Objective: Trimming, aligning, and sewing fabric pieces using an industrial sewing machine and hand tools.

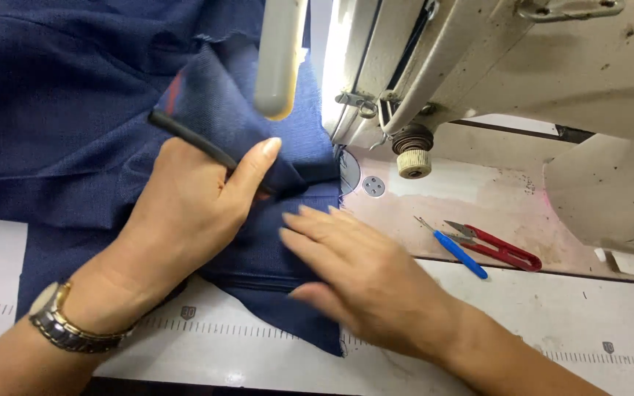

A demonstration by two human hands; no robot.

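No container is seen on the counter (478, 323); what is carried there is loose: a dark blue fabric (60, 117) spread over the left half, and, well apart to the right on the sewing machine's bed, a red thread snip (504, 249) lying just beside a blue-handled seam ripper (460, 253). The near edge of the fabric is laid across a printed ruler strip (243, 331) along the counter's front, and its folded corner is brought close under the head of the cream sewing machine (493, 66), near the round needle plate (373, 186). Bare counter is left open to the right of the hands, in front of the two tools. The left hand (192, 213), with a wristwatch (60, 323) at the wrist, is curled over a raised fold of the fabric, and a thin black rod (192, 139) is gripped between thumb and fingers; what the rod is cannot be told with certainty. The right hand (361, 271) is laid flat and open, fingers stretched toward the left, pressed on the fabric's lower fold with nothing grasped
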